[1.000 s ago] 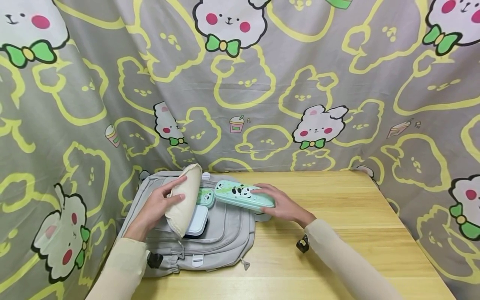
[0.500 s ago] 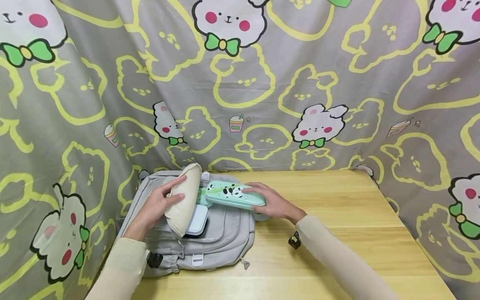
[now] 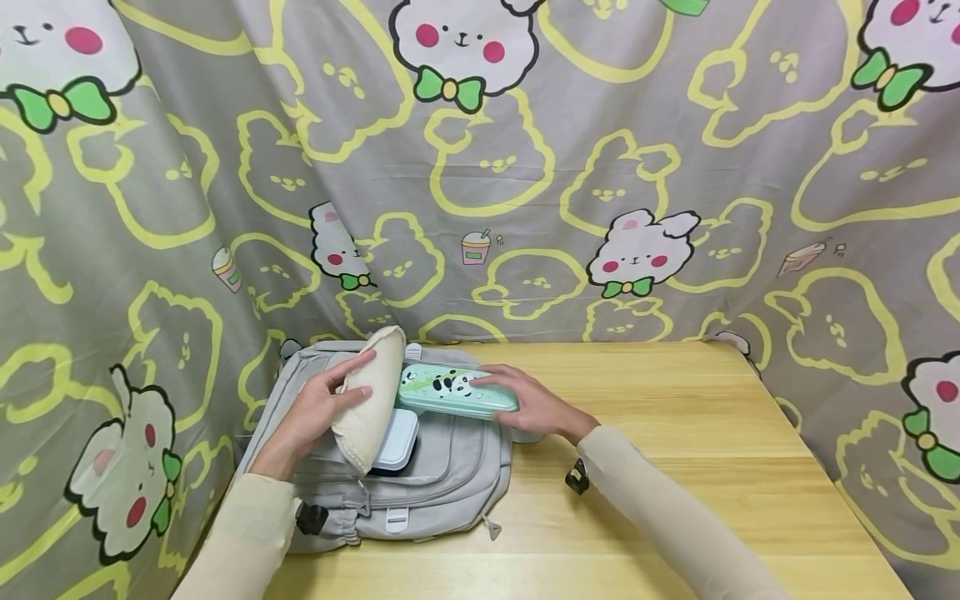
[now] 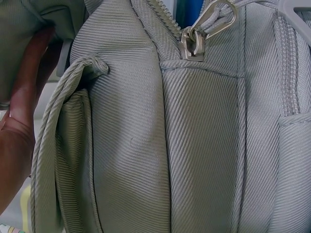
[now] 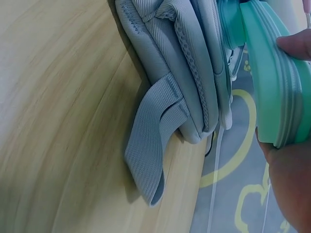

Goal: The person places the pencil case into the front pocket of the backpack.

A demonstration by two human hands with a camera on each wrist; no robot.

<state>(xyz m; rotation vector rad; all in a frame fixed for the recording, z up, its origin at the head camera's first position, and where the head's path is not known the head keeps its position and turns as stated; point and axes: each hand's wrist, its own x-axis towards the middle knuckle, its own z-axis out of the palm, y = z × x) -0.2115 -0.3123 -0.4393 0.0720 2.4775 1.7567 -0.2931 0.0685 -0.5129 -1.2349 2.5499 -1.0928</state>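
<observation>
A grey backpack lies on the table. My left hand holds back the cream-coloured flap of its pocket, thumb and fingers on the fabric. My right hand grips the right end of a mint-green pencil case with panda pictures. The case's far end is at the pocket opening, close to the flap. A box with a pale lid shows in the opening below it. In the right wrist view a second green case is partly visible beside the held one.
The wooden table extends to the right of the backpack. A patterned curtain hangs behind and along the sides. A zipper pull and a webbing strap loop stick out from the backpack.
My right hand has moved left with the pencil case, bringing its end to the flap and covering the second green case in the head view. My left hand has kept still.
</observation>
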